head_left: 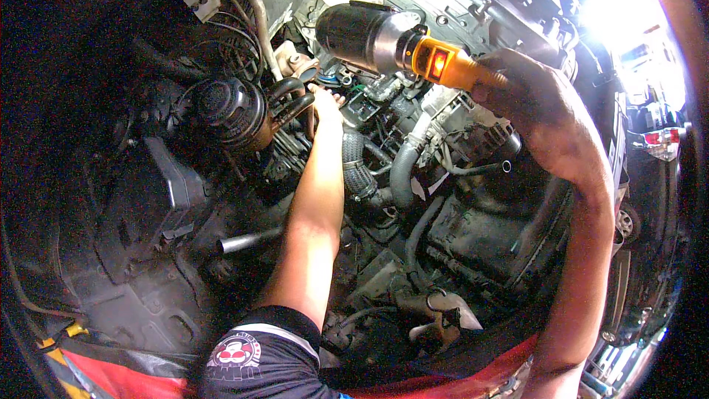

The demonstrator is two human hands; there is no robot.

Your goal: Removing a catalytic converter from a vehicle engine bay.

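Engine bay (473, 229) | right hand (538, 117): grips a yellow-handled device (395, 46) | left hand (326, 102): extends beside dark curved pipes (294, 108); whether it holds anything cannot be told

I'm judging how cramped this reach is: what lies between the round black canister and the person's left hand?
In the head view, curved dark tubes lie between the round black canister and the left hand.

White light (617, 4) is being cast from the upper right; below it, a dark car (656, 188) with a red tail light (662, 137) is being partly lit.
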